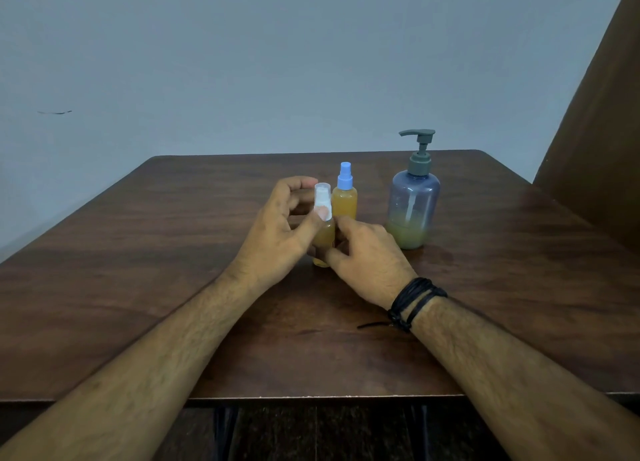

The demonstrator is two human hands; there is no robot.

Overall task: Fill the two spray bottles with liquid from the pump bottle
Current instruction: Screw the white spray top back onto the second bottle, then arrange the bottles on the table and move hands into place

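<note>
Much of the near spray bottle [324, 233] is hidden behind both hands; only its amber body and clear-capped white sprayer show. The left hand [282, 232] pinches the sprayer top with thumb and fingers, and the right hand [363, 252] wraps the lower body. Two spray bottles in all: the second [344, 194], blue-topped and full of amber liquid, stands just behind the first. One pump bottle [414, 201], right of it on the table [138, 252], is translucent blue with yellowish liquid low inside

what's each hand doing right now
Left hand: closed on the white cap of the near spray bottle.
Right hand: closed on that bottle's body.
</note>
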